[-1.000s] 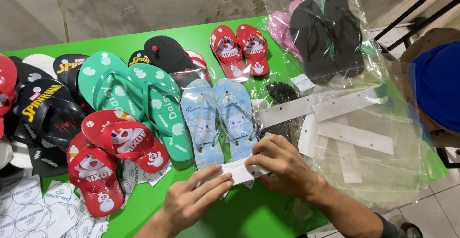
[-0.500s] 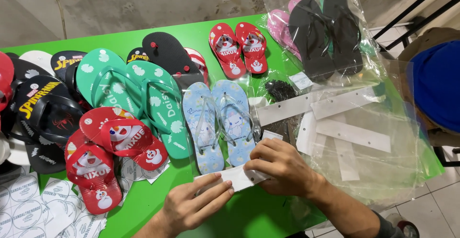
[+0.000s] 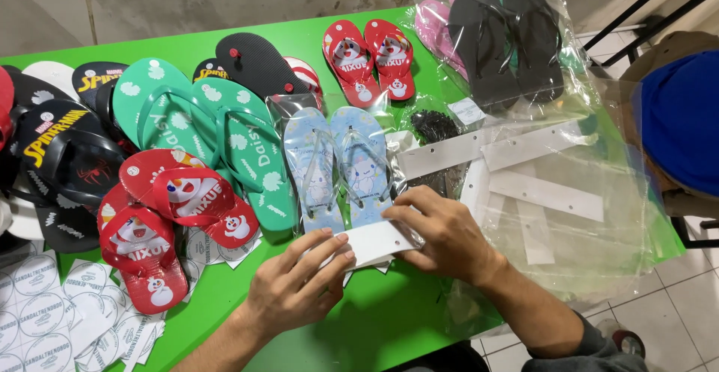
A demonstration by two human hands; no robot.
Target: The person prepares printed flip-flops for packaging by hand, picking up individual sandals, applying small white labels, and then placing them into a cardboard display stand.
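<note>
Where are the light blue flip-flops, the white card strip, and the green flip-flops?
light blue flip-flops (image 3: 341, 164): head view, between the pair's soles.
white card strip (image 3: 374, 242): head view, middle, between both hands.
green flip-flops (image 3: 255, 155): head view, right sole.

**Around the green table**

We are seeing green flip-flops (image 3: 217, 132) lying left of centre, red cartoon sandals (image 3: 371, 58) sitting at upper centre, black sandals (image 3: 505, 31) bagged at upper right, and round paper labels (image 3: 45, 312) spreading across the lower left.

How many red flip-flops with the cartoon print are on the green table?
4. Two red flip-flops lie side by side at the table's far edge; another and a fourth overlap near the left, beside the green pair. Others may be hidden under the piles.
</note>
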